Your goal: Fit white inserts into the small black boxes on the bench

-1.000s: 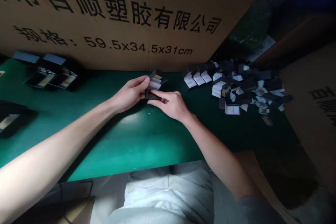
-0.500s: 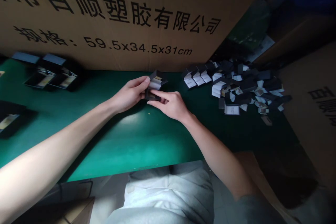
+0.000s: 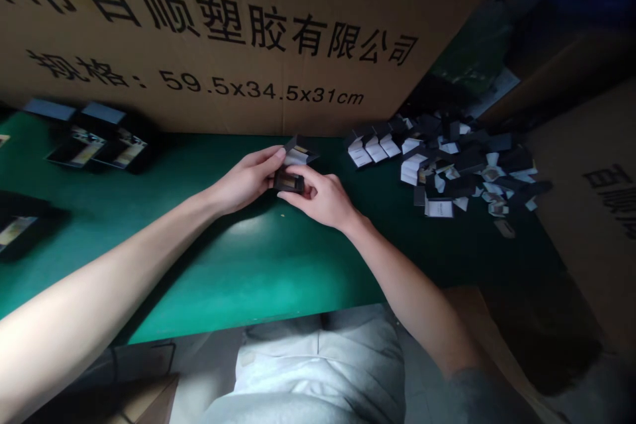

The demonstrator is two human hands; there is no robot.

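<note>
Holding a small black box (image 3: 289, 181) near the middle of the view, over the green bench (image 3: 278, 278); cannot tell whether touching its top or lifted just clear. Gripping it from the left with the left hand (image 3: 251, 177), thumb against the side of the raised flap (image 3: 299, 143). Pinching the near part at its right end with the right hand (image 3: 322, 200), thumb along the near edge and index finger over the far one. Turned open side up and back toward the wearer, flap at the far end, with a brownish patch visible inside the near part. Stretching lengthwise away from the wearer, leaning slightly right at the far end. Backed by a large brown carton (image 3: 283, 46). Flanked well to the left by open dark boxes (image 3: 102, 139), and to the right by a short row of white-lined boxes (image 3: 373, 148) beside a jumbled heap (image 3: 470, 162).
</note>
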